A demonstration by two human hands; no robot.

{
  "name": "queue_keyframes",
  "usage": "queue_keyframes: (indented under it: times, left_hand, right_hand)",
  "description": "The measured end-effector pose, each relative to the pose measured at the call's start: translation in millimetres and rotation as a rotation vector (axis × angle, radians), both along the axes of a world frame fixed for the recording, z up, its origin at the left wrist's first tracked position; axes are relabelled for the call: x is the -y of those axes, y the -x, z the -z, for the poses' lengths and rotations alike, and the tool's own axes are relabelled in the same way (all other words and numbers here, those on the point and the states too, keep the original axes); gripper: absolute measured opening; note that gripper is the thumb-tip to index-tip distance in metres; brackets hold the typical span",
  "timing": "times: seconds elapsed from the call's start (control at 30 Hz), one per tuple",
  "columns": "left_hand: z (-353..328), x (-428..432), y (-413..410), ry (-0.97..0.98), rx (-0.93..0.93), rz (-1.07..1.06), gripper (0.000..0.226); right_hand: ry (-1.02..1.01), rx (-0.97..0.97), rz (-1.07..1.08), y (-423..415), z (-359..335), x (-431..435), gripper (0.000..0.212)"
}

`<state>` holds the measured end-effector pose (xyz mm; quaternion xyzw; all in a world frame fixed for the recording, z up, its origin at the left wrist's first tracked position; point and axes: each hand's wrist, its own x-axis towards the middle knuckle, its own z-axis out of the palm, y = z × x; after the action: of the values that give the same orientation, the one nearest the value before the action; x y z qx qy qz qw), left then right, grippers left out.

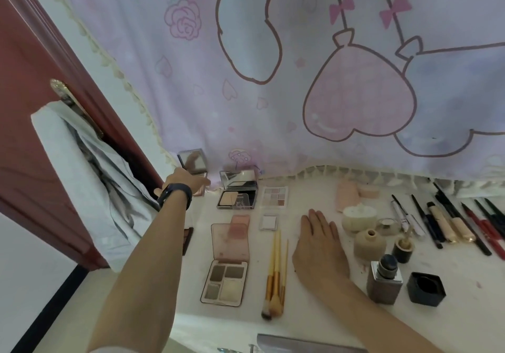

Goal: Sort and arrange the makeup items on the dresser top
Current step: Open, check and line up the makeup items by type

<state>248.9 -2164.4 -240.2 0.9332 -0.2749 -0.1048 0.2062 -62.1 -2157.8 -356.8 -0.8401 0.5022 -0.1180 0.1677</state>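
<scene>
Makeup lies spread over the white dresser top (pixel 314 311). My left hand (pixel 185 182) reaches to the far left corner and touches an open mirrored compact (pixel 194 162) standing against the curtain; its fingers are partly hidden, so the grip is unclear. My right hand (pixel 319 240) rests flat, palm down, on the dresser. Between the arms sit an open powder compact (pixel 237 194), a small eyeshadow palette (pixel 274 196), an open four-pan palette (pixel 226 270), a small white square pan (pixel 269 222) and three gold-handled brushes (pixel 276 276).
Right of my right hand stand beige jars (pixel 355 217), a foundation bottle (pixel 384 281), its black cap (pixel 426 288) and a row of pencils and tubes (pixel 451 221). A pink cartoon curtain (pixel 300 79) hangs behind. A red door (pixel 41 134) with a cloth bag is at the left.
</scene>
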Motion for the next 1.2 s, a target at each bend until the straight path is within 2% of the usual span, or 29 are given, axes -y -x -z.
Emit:
queue_keyframes:
  times: [0.1,0.3,0.53,1.07,1.2]
  left_hand:
    - [5.9,1.5,2.9,-0.080,0.010,0.061,0.063]
    - [17.0,5.4,5.1,-0.288,0.017,0.088,0.062]
    - [26.9,6.5,-0.1,-0.420,0.032,0.082,0.060]
    - [36.9,1.9,-8.9,-0.361,0.046,0.076,0.071]
    - [28.3,-2.2,-8.9,-0.270,0.108,0.079,0.059]
  right_hand:
    - [0.001,0.011,0.005,-0.6,1.0,0.4,0.064]
    - [0.007,0.017,0.008,-1.1,3.6,0.9,0.063]
    - [0.012,0.025,0.012,-2.0,4.8,1.8,0.062]
    - [0.026,0.016,0.013,-1.6,8.9,1.7,0.064]
    - [0.014,0.006,0.013,-2.9,8.1,1.4,0.065]
